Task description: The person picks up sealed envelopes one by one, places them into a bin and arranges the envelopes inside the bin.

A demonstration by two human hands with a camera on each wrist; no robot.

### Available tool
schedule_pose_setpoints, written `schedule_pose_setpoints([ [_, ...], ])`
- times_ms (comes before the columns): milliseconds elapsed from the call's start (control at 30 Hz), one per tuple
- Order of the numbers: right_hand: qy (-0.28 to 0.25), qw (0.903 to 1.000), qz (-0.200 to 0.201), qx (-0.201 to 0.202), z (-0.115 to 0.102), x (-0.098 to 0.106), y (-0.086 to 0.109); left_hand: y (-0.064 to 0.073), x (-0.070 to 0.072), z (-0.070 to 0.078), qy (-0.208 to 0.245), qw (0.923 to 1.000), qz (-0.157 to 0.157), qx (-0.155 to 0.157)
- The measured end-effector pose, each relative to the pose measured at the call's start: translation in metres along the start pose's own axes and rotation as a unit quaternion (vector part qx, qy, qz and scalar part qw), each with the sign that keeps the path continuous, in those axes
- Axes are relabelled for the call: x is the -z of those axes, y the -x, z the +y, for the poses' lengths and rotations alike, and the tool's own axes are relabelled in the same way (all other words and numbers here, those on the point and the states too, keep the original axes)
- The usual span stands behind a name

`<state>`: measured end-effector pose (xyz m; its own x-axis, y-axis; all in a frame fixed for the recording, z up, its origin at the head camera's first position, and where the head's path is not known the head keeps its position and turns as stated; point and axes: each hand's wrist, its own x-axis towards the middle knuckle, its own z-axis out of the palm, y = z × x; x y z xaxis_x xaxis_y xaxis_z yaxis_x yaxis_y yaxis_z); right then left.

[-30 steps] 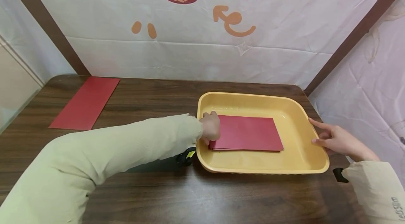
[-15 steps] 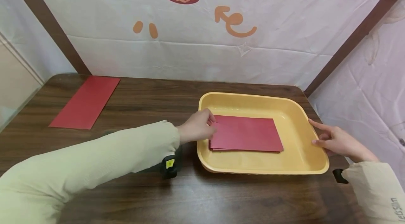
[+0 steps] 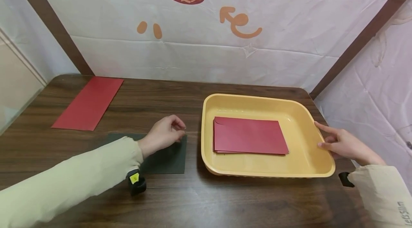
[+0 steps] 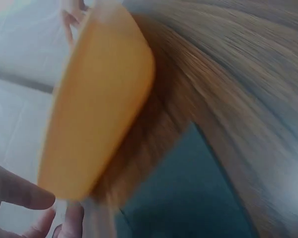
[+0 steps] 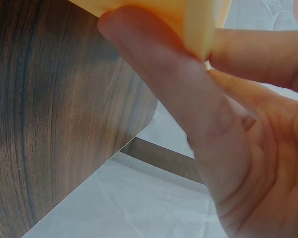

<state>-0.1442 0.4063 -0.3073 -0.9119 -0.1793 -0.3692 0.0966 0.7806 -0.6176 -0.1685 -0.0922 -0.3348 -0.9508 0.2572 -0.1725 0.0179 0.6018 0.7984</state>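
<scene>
My left hand (image 3: 162, 133) hovers over a dark green sheet (image 3: 168, 160), fingers loosely curled, with nothing visible between them. To its right stands a yellow plastic tray (image 3: 300, 138). Inside the tray lies a small stack of red envelopes (image 3: 251, 136), a curved flap line showing at the top one's left corner. At the tray's right end my right hand (image 3: 349, 145) pinches the rim; the right wrist view has the thumb (image 5: 164, 79) on one side and fingers on the other. The left wrist view is blurred, with the tray's outer wall (image 4: 102, 99) beyond the fingers.
Another red envelope or sheet (image 3: 88, 104) lies slanted at the table's far left. The brown wood-grain table (image 3: 199, 203) ends at a white printed cloth (image 3: 193, 59) behind. My left sleeve (image 3: 80, 174) covers part of the green sheet.
My left hand has lifted off the left end of the red stack and drawn back leftward out of the tray, uncovering the envelope flap. The right hand stays on the rim.
</scene>
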Motion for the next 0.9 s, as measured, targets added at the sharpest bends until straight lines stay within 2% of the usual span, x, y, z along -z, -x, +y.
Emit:
schedule_pose_setpoints([
  [233, -0.012, 0.9999, -0.003, 0.002, -0.002, 0.000, 0.000, 0.012, 0.016, -0.034, -0.042, 0.9989, 0.023, 0.001],
  [533, -0.005, 1.0000, 0.005, 0.003, 0.001, -0.001, 0.002, 0.017, 0.038, -0.070, -0.079, 0.9944, 0.066, 0.025],
  [767, 0.002, 1.0000, 0.007, 0.003, 0.000, -0.002, 0.002, 0.019, 0.053, -0.093, -0.117, 0.9854, 0.122, 0.023],
  [900, 0.005, 0.9999, 0.009, 0.002, 0.000, -0.001, 0.002, 0.020, 0.064, -0.105, -0.137, 0.9766, 0.164, 0.026],
])
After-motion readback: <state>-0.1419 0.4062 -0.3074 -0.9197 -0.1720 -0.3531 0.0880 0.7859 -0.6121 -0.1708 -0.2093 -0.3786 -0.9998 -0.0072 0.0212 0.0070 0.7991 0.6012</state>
